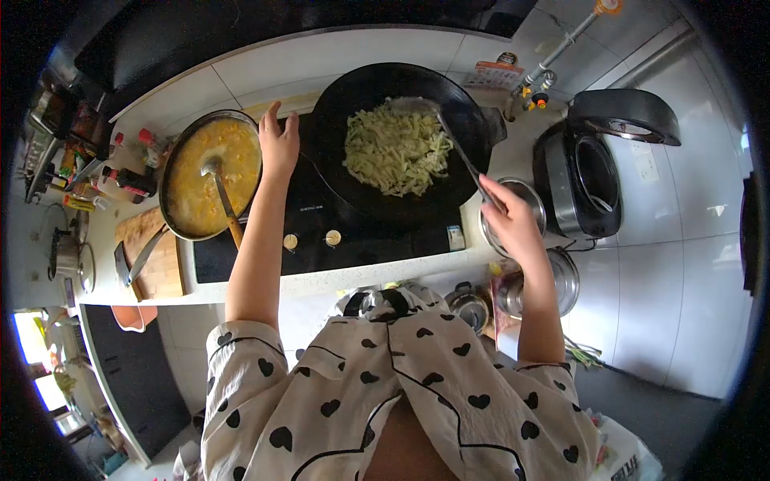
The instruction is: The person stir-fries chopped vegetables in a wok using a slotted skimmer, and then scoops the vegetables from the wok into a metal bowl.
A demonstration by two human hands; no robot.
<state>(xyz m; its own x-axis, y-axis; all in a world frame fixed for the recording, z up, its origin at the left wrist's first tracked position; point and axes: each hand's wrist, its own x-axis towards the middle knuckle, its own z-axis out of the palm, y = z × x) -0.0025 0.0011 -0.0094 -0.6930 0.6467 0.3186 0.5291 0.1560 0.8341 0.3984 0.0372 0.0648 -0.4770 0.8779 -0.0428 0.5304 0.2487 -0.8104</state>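
My right hand (512,218) is closed around the long handle of a metal spatula (459,147). The spatula's blade lies at the far edge of pale green chopped vegetables (397,152) in a black wok (401,204) on the stove. My left hand (280,144) hangs with its fingers apart between the wok and a pan (166,196), holding nothing. Yellowish soup (192,164) fills that pan, and a ladle (227,207) with a wooden handle rests in it.
A cutting board (164,260) with a knife (146,255) lies at the counter's left, near several bottles (128,182). A rice cooker (553,184) stands with its lid up on the right, beside a metal bowl (536,192). A gas pipe (561,50) rises behind.
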